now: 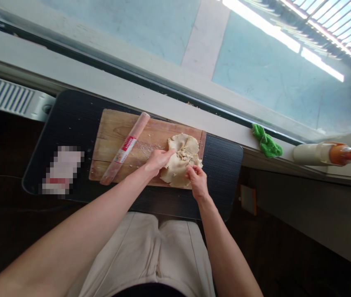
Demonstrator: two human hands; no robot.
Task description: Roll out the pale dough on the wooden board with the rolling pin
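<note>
A flattened, pale sheet of dough (177, 176) with ragged edges lies on the right part of a wooden board (110, 128). Small crumbly pieces of dough are heaped near its middle. My left hand (158, 161) grips the sheet's left edge, its thumb on top and the other fingers mostly hidden. At the lower right edge, my right hand (198, 181) has its fingertips pinched together on the dough. Slanting across the left part of the board is a roll (116, 164) in clear wrap with a red and white label.
The board rests on a black table (221, 165) beside a window sill (101, 86). A blurred-out pinkish item (65, 165) lies at the table's left. On the sill are a green cloth (266, 142) and a white bottle (311, 154) with an orange top. A radiator (8, 95) stands left.
</note>
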